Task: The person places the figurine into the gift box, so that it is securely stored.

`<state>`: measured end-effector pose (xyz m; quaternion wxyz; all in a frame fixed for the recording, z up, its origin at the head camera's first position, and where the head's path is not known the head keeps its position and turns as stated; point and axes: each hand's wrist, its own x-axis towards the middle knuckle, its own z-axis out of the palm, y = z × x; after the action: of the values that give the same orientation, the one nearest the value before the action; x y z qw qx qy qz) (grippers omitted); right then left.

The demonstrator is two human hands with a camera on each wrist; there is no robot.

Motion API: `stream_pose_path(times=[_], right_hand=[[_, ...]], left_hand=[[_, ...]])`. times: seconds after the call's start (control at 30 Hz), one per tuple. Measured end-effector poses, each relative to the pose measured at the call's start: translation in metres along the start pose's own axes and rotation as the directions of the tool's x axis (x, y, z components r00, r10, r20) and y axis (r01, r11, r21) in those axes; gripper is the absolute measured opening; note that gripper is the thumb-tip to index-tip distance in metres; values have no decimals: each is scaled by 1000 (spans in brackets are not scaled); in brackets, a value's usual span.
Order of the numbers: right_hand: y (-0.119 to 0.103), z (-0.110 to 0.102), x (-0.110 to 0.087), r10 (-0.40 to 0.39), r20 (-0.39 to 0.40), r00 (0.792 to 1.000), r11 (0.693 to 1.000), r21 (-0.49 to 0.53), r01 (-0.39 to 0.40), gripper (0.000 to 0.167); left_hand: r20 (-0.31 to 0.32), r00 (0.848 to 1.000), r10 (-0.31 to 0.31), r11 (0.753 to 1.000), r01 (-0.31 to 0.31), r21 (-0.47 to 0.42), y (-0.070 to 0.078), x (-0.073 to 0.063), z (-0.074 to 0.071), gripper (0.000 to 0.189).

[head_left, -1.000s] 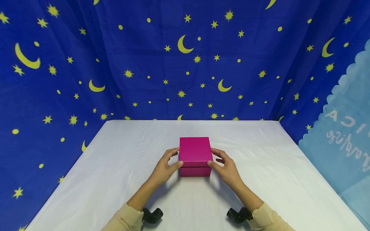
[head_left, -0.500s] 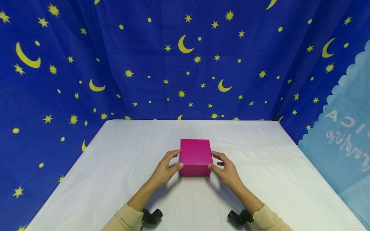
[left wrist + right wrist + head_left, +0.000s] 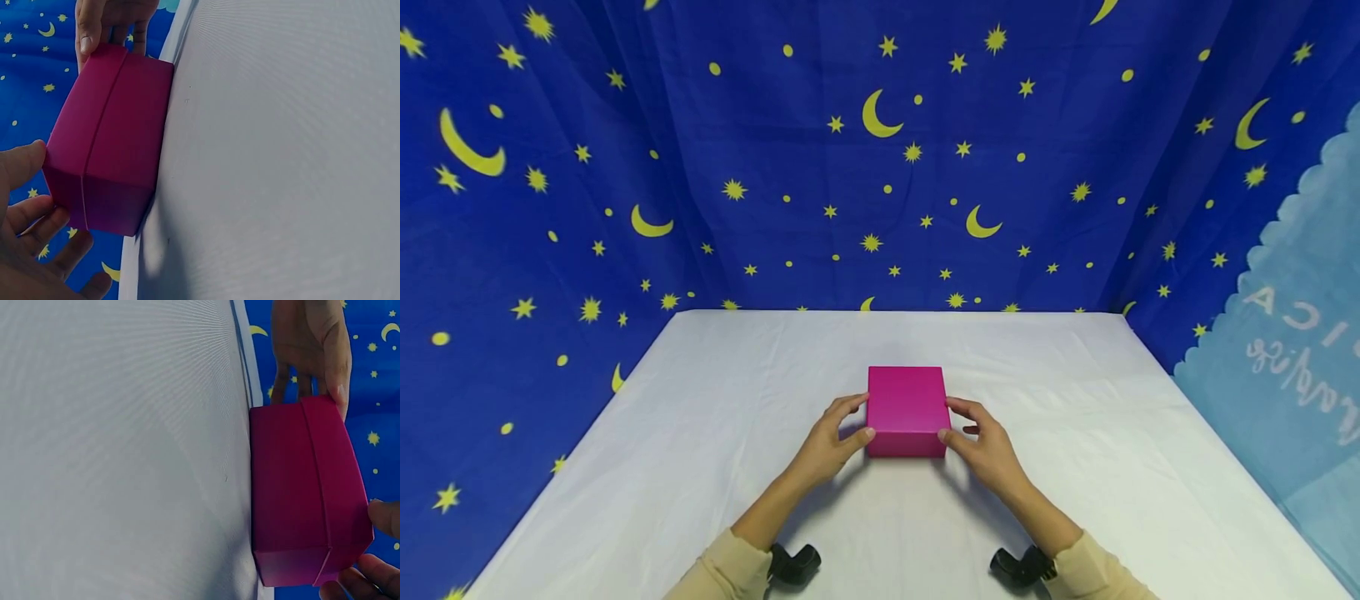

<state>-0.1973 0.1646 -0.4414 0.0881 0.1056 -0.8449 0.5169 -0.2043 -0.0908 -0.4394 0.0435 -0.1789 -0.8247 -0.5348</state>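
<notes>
A magenta box [image 3: 907, 450] stands on the white-covered table, its matching lid [image 3: 907, 400] seated over the top. In the left wrist view a thin seam runs between the lid [image 3: 81, 122] and the box's lower part [image 3: 131, 125]. My left hand [image 3: 823, 442] grips the lid's left side, thumb at the near corner and fingers farther back. On the opposite side my right hand [image 3: 990, 446] holds the lid the same way, as the right wrist view also shows with its thumb [image 3: 384, 517] against the lid. The inside of the box is hidden.
A white cloth [image 3: 737, 375] covers the table. Blue curtains [image 3: 775, 150] with yellow moons and stars hang behind and at the sides. A light blue lettered cloth [image 3: 1292, 375] hangs at the right. Black devices [image 3: 795, 564] sit at both wrists.
Both hands have moved down with the lid. The dark gap between lid and box, seen a second ago, has closed, and the lid now sits lower on the box.
</notes>
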Motion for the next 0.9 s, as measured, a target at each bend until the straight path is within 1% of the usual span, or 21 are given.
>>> stream_pose_path(times=[0.17, 0.23, 0.4, 0.63, 0.9], right_hand=[[0, 0, -1, 0, -7, 1000, 1000, -19, 0, 47], [0, 1, -2, -5, -11, 1000, 1000, -21, 5, 47], [3, 2, -3, -5, -14, 1000, 1000, -26, 4, 46], [6, 3, -4, -5, -5, 1000, 999, -38, 5, 44], [6, 3, -5, 20, -4, 1000, 999, -38, -20, 45]], left_hand=[[2, 1000, 30, 999, -30, 36, -3, 0, 0, 53], [2, 1000, 26, 999, -26, 45, -4, 0, 1, 52], [0, 1000, -6, 998, 6, 56, -6, -2, 2, 53], [-5, 1000, -7, 997, 8, 70, -5, -4, 4, 52], [-1, 1000, -16, 995, 16, 96, -4, -5, 4, 53]])
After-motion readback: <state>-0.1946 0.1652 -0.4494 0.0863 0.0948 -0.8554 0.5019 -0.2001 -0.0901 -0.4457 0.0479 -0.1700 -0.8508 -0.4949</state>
